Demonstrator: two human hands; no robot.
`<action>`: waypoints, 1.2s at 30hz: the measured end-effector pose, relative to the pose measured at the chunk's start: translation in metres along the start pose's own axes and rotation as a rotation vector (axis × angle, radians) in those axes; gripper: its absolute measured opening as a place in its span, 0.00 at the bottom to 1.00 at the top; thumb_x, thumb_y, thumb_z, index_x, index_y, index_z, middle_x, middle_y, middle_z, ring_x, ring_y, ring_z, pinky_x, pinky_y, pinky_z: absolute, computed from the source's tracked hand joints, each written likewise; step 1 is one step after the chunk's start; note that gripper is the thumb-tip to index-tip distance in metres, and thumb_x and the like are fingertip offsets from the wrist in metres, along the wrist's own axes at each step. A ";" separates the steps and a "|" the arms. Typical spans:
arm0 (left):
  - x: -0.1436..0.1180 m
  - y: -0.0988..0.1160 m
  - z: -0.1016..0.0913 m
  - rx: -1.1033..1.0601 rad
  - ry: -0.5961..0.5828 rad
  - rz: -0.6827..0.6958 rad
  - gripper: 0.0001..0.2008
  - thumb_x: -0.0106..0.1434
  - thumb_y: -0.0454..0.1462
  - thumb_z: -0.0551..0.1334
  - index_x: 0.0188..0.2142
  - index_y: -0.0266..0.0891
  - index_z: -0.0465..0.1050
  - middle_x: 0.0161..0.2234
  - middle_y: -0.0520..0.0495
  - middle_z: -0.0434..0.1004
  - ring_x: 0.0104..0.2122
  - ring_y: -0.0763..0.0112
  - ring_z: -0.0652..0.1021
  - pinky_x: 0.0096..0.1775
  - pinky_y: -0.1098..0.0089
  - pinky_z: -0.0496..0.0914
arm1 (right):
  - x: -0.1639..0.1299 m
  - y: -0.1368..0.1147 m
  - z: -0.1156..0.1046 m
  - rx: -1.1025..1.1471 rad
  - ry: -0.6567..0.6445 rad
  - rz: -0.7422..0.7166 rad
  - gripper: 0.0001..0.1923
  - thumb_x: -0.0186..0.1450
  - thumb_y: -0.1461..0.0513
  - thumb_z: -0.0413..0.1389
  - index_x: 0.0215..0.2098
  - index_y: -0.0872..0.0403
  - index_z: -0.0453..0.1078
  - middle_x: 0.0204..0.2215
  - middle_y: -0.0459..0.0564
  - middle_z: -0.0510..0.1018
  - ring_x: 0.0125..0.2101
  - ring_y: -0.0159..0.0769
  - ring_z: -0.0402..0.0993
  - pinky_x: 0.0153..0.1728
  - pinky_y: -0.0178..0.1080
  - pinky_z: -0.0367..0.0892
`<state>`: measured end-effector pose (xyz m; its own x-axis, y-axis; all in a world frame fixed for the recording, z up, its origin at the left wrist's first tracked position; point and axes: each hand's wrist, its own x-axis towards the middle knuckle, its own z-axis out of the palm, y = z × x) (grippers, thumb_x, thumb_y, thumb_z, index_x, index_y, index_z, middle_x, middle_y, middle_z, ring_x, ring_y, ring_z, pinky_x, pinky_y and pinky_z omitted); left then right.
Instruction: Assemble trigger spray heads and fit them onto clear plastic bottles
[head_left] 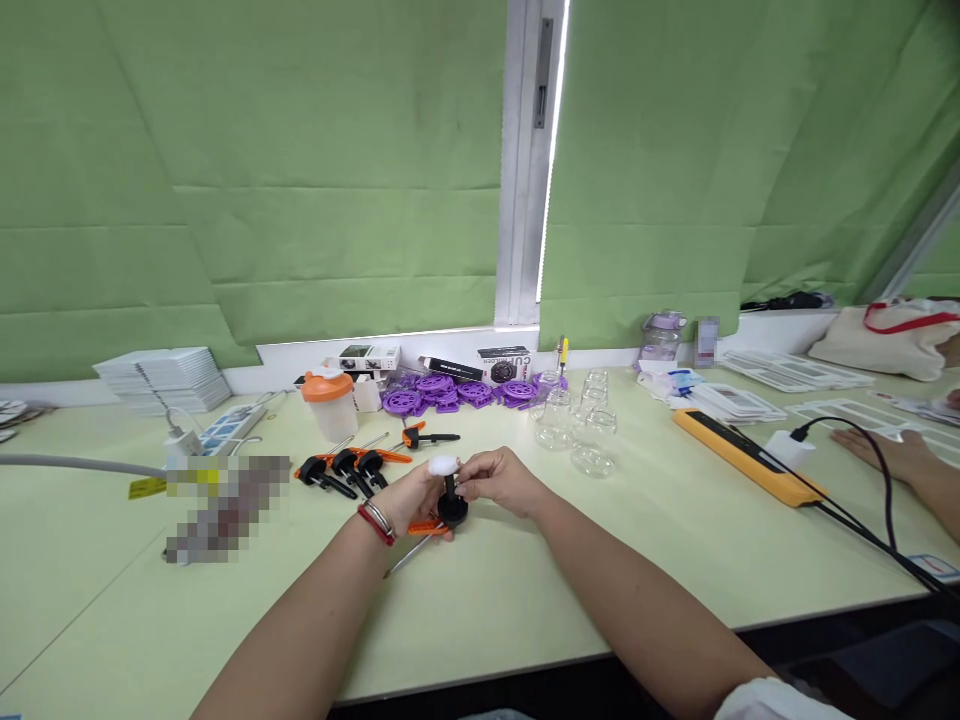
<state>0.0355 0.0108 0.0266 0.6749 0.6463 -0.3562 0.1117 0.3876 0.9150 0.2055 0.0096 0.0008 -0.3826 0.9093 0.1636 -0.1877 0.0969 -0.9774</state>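
Observation:
My left hand and my right hand meet over the middle of the pale green table. Between them is a small black and orange clamp tool with a round black base and a metal rod sticking out toward me. My left hand grips it from the left; its thumb tip is wrapped in white. My right hand pinches the tool's black upright part from the right. More clamp tools of the same kind lie just left of my hands, and another clamp lies behind them.
Purple round parts and small boxes line the back edge, with several clear glass cups to the right. A white container with an orange lid stands at left. A yellow power strip with a black cable lies right. Another person's hand rests far right.

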 end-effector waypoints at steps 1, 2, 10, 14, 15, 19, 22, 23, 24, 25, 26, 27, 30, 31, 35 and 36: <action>0.000 0.000 0.000 0.001 -0.001 0.001 0.25 0.51 0.55 0.57 0.40 0.40 0.65 0.27 0.48 0.68 0.22 0.67 0.73 0.20 0.69 0.66 | 0.000 0.000 0.000 -0.004 -0.002 -0.004 0.13 0.40 0.61 0.69 0.23 0.58 0.76 0.23 0.45 0.75 0.23 0.28 0.69 0.30 0.37 0.69; 0.000 0.000 0.001 0.003 -0.001 0.006 0.25 0.51 0.55 0.57 0.40 0.40 0.65 0.27 0.49 0.67 0.22 0.67 0.73 0.21 0.69 0.67 | 0.000 0.001 0.000 -0.009 -0.003 -0.009 0.13 0.40 0.61 0.69 0.23 0.58 0.76 0.23 0.45 0.75 0.23 0.28 0.69 0.30 0.37 0.68; 0.001 -0.001 0.001 0.011 0.012 0.021 0.23 0.53 0.53 0.56 0.42 0.39 0.65 0.27 0.48 0.69 0.22 0.67 0.72 0.22 0.67 0.68 | 0.004 0.001 -0.003 -0.068 -0.056 -0.040 0.11 0.43 0.62 0.68 0.24 0.58 0.74 0.21 0.44 0.73 0.23 0.27 0.68 0.28 0.34 0.67; 0.002 -0.002 0.000 0.008 0.015 0.016 0.24 0.53 0.53 0.55 0.42 0.39 0.65 0.27 0.47 0.69 0.21 0.67 0.72 0.21 0.67 0.67 | 0.005 0.000 -0.004 -0.080 -0.073 -0.038 0.11 0.44 0.61 0.67 0.24 0.58 0.74 0.22 0.44 0.73 0.24 0.28 0.68 0.29 0.35 0.67; 0.002 -0.002 -0.001 0.009 0.015 0.022 0.24 0.53 0.53 0.55 0.42 0.39 0.65 0.27 0.47 0.69 0.21 0.67 0.72 0.21 0.67 0.67 | 0.005 0.000 -0.004 -0.085 -0.080 -0.040 0.10 0.45 0.61 0.67 0.24 0.58 0.74 0.22 0.44 0.73 0.24 0.28 0.68 0.29 0.36 0.67; 0.002 -0.002 -0.002 0.007 0.005 0.025 0.24 0.55 0.53 0.55 0.42 0.38 0.65 0.28 0.46 0.70 0.22 0.67 0.72 0.22 0.67 0.68 | 0.006 0.000 -0.004 -0.104 -0.098 -0.050 0.08 0.46 0.62 0.65 0.24 0.57 0.73 0.23 0.44 0.72 0.24 0.29 0.68 0.29 0.36 0.67; 0.003 -0.003 -0.003 0.006 -0.009 0.013 0.26 0.54 0.54 0.55 0.43 0.38 0.64 0.28 0.46 0.70 0.22 0.67 0.73 0.22 0.67 0.68 | 0.005 -0.002 -0.004 -0.131 -0.124 -0.061 0.06 0.48 0.63 0.63 0.24 0.57 0.73 0.23 0.44 0.71 0.24 0.29 0.68 0.29 0.36 0.67; 0.003 -0.003 -0.003 0.002 -0.013 0.013 0.26 0.53 0.54 0.56 0.43 0.38 0.64 0.29 0.46 0.70 0.22 0.67 0.73 0.23 0.67 0.68 | 0.005 -0.003 -0.004 -0.149 -0.135 -0.069 0.05 0.49 0.64 0.63 0.24 0.57 0.72 0.23 0.44 0.71 0.24 0.29 0.68 0.28 0.36 0.67; 0.003 -0.003 -0.003 -0.001 -0.015 0.015 0.26 0.53 0.54 0.56 0.43 0.38 0.64 0.29 0.46 0.70 0.23 0.67 0.73 0.23 0.67 0.68 | 0.005 -0.005 -0.004 -0.170 -0.145 -0.080 0.04 0.49 0.64 0.62 0.24 0.57 0.72 0.23 0.44 0.71 0.24 0.29 0.68 0.28 0.35 0.66; 0.003 -0.002 -0.003 -0.004 -0.015 0.019 0.26 0.52 0.54 0.56 0.43 0.39 0.64 0.29 0.46 0.70 0.23 0.67 0.73 0.24 0.66 0.68 | 0.004 -0.006 -0.004 -0.195 -0.152 -0.094 0.03 0.50 0.65 0.61 0.24 0.57 0.72 0.24 0.44 0.71 0.24 0.28 0.67 0.28 0.35 0.66; 0.003 -0.002 -0.002 -0.006 -0.011 0.020 0.26 0.52 0.54 0.57 0.43 0.39 0.64 0.29 0.46 0.70 0.23 0.67 0.73 0.24 0.66 0.69 | 0.004 -0.007 -0.003 -0.222 -0.155 -0.112 0.02 0.51 0.65 0.60 0.24 0.56 0.72 0.24 0.44 0.71 0.24 0.28 0.67 0.28 0.34 0.65; 0.002 -0.002 -0.002 -0.004 -0.005 0.016 0.26 0.52 0.54 0.57 0.43 0.39 0.64 0.29 0.46 0.70 0.23 0.67 0.73 0.25 0.66 0.69 | 0.004 -0.008 -0.003 -0.249 -0.155 -0.132 0.01 0.51 0.66 0.59 0.24 0.56 0.72 0.24 0.44 0.70 0.24 0.28 0.67 0.28 0.34 0.64; 0.003 -0.002 -0.003 0.003 0.014 -0.002 0.26 0.52 0.54 0.56 0.44 0.40 0.64 0.29 0.47 0.70 0.23 0.66 0.73 0.24 0.66 0.68 | 0.003 -0.010 -0.003 -0.320 -0.145 -0.179 0.02 0.51 0.67 0.58 0.24 0.56 0.72 0.25 0.44 0.70 0.25 0.28 0.66 0.29 0.34 0.63; 0.003 -0.003 -0.003 0.003 0.015 -0.002 0.26 0.53 0.55 0.56 0.44 0.40 0.64 0.28 0.47 0.70 0.23 0.66 0.73 0.24 0.66 0.68 | 0.003 -0.010 -0.003 -0.332 -0.142 -0.184 0.02 0.51 0.67 0.58 0.25 0.56 0.72 0.26 0.44 0.70 0.26 0.28 0.66 0.29 0.34 0.63; 0.004 -0.004 -0.005 0.021 0.006 -0.001 0.27 0.53 0.55 0.55 0.44 0.39 0.63 0.26 0.47 0.70 0.20 0.65 0.73 0.22 0.66 0.66 | 0.002 -0.010 -0.003 -0.335 -0.146 -0.185 0.03 0.52 0.67 0.57 0.25 0.56 0.72 0.26 0.44 0.70 0.26 0.28 0.66 0.30 0.34 0.62; 0.004 -0.004 -0.005 0.026 0.005 -0.003 0.28 0.53 0.56 0.54 0.44 0.39 0.63 0.25 0.47 0.70 0.20 0.64 0.73 0.21 0.66 0.66 | 0.002 -0.010 -0.003 -0.336 -0.147 -0.187 0.03 0.52 0.68 0.57 0.25 0.56 0.72 0.26 0.44 0.70 0.26 0.28 0.66 0.30 0.34 0.62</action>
<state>0.0345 0.0151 0.0203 0.6706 0.6488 -0.3596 0.1327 0.3721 0.9187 0.2090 0.0117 0.0109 -0.4994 0.7983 0.3365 0.0302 0.4042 -0.9142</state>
